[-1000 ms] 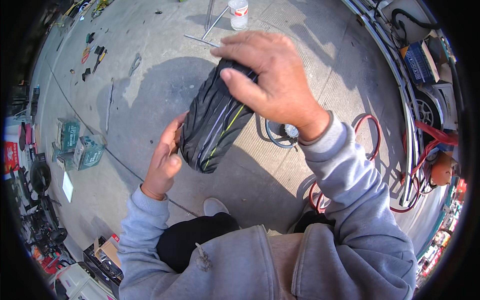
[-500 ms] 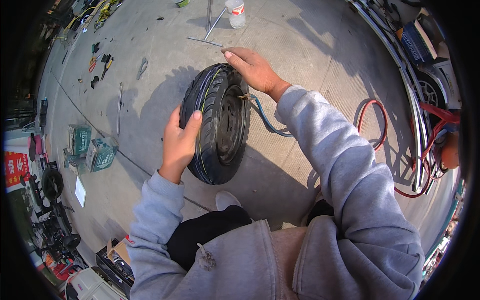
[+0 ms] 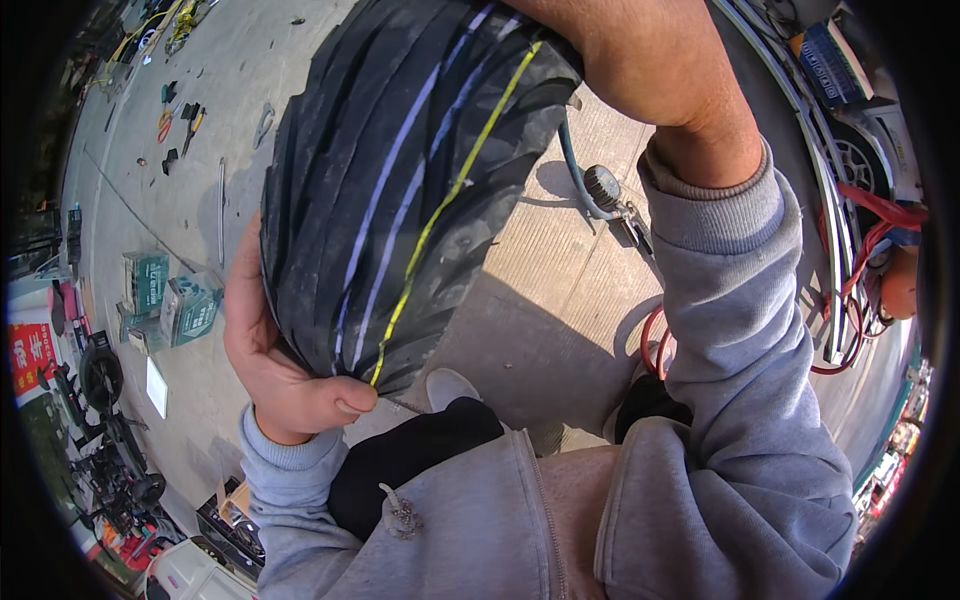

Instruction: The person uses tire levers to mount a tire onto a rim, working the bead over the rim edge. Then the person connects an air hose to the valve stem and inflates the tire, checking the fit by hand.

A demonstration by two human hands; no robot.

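A black tyre [image 3: 400,190] with lavender-blue and yellow stripes on its tread is held up off the ground, filling much of the upper middle. My left hand [image 3: 290,370] wraps its lower left side, the thumb pressed across the tread and the other fingers partly behind it. At the upper right, my right hand [image 3: 650,60] bears on the tyre's top edge; its fingers run out of the picture. The wheel's hub side is hidden. Beside the tyre, a blue-green hose [image 3: 573,165] runs to a round gauge [image 3: 602,187] with a metal handle [image 3: 635,230].
Red hose [image 3: 655,340] loops by my right foot, with more at the far right. Scissors [image 3: 165,122], pliers [image 3: 192,125] and a metal rod [image 3: 221,210] lie on the concrete floor at left. Green boxes [image 3: 190,305] stand nearby. A metal rail [image 3: 800,150] edges the right side.
Both hands have raised the tyre toward me and turned its tread to face me. The gauge on the hose has come into view at its right.
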